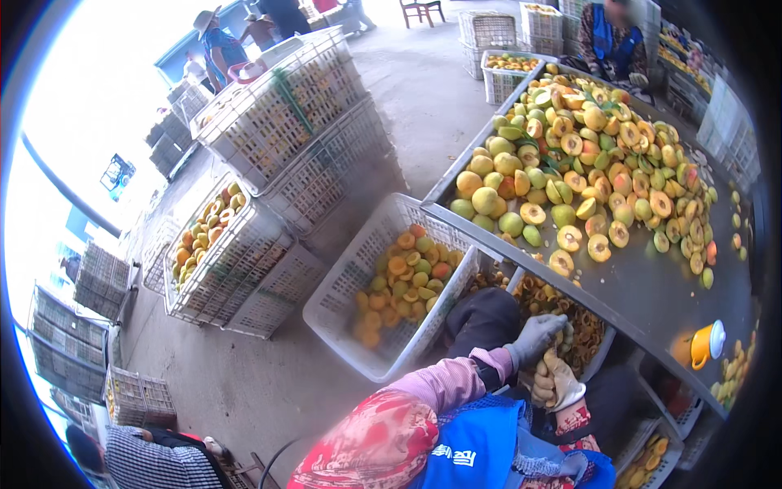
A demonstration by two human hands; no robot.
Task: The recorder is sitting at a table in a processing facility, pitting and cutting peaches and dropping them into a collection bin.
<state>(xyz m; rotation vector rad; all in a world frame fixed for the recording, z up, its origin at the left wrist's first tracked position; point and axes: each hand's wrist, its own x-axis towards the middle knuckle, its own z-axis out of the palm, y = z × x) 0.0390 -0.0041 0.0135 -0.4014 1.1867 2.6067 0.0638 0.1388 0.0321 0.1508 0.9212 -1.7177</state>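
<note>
My left hand (537, 340), in a grey glove, is curled in front of my body over a crate of brown peach scraps (583, 333). Just below it, my right hand (555, 380) wears a cream glove and has its fingers bent. The two hands nearly meet; whatever may be between the fingers is hidden. Beyond them, a metal-topped table (647, 293) carries a heap of whole and halved peaches (586, 153), yellow-green with some red blush. To the left of my knee, a white plastic crate (342, 299) holds peach halves (406, 275).
Stacked crates (293, 122) stand at the left, beside another filled crate (211, 238). The table's metal edge (525, 257) runs close above my hands. A yellow enamel mug (702, 345) stands on the tabletop. A co-worker (611, 43) sits at the far end; another person (159, 455) is lower left.
</note>
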